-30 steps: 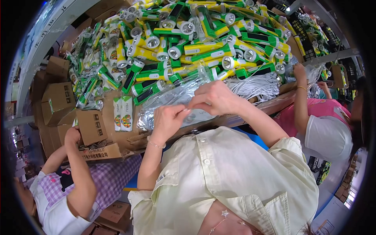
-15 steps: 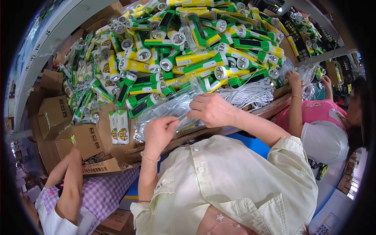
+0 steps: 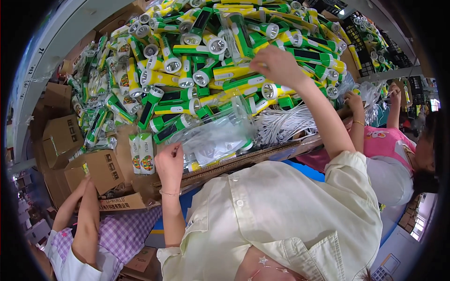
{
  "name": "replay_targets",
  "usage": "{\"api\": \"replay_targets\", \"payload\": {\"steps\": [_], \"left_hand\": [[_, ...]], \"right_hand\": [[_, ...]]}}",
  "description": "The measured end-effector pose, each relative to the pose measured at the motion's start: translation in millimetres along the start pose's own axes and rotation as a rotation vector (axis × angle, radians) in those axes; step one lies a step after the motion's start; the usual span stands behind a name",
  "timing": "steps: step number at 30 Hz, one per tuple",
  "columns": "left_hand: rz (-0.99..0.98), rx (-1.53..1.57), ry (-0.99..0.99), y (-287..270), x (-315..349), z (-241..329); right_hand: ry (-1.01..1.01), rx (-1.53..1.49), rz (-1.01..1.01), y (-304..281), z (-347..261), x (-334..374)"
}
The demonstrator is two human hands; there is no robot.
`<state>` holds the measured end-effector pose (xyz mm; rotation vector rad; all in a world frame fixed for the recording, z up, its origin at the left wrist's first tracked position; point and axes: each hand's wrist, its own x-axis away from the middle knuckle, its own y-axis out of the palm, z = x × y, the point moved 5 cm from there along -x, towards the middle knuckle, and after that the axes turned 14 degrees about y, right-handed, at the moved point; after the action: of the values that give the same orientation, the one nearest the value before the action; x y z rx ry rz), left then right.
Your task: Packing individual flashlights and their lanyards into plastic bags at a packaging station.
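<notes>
My left hand (image 3: 169,161) is closed in a pinch at the left end of a clear plastic bag (image 3: 220,136), which lies along the box's near edge. My right hand (image 3: 277,66) is over the pile, fingers bent down and apart just above a yellow and green flashlight (image 3: 232,71). I see nothing held in it, though its fingertips are partly hidden. Many green, yellow and white flashlights fill the large cardboard box. A bundle of white cables (image 3: 288,122) lies right of the bag.
Two printed white pouches (image 3: 141,153) lie left of my left hand. Open cardboard cartons (image 3: 93,171) stand further left, where a co-worker's hands (image 3: 84,187) are. At right another co-worker's hand (image 3: 354,100) is near clear bags. A metal frame (image 3: 51,51) borders the far left.
My right hand has left the clear bag and moved up and right over the flashlights. My left hand has shifted slightly left and down, and the bag now lies flatter.
</notes>
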<state>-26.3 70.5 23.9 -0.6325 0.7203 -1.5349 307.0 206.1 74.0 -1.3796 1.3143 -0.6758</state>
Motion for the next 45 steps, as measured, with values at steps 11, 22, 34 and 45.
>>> {"api": "replay_targets", "payload": {"steps": [11,22,34,45], "left_hand": [[0.089,-0.09,0.091,-4,-2,18],[0.12,-0.06,0.193,3,3,44],[-0.018,0.109,0.074,17,15,35],[-0.064,0.531,0.121,18,16,41]], "right_hand": [[0.273,0.267,-0.859,49,18,-8],[0.319,-1.245,-0.39,-22,-80,47],[-0.144,-0.537,-0.165,29,-140,109],[-0.44,-0.346,-0.012,23,-150,110]]}}
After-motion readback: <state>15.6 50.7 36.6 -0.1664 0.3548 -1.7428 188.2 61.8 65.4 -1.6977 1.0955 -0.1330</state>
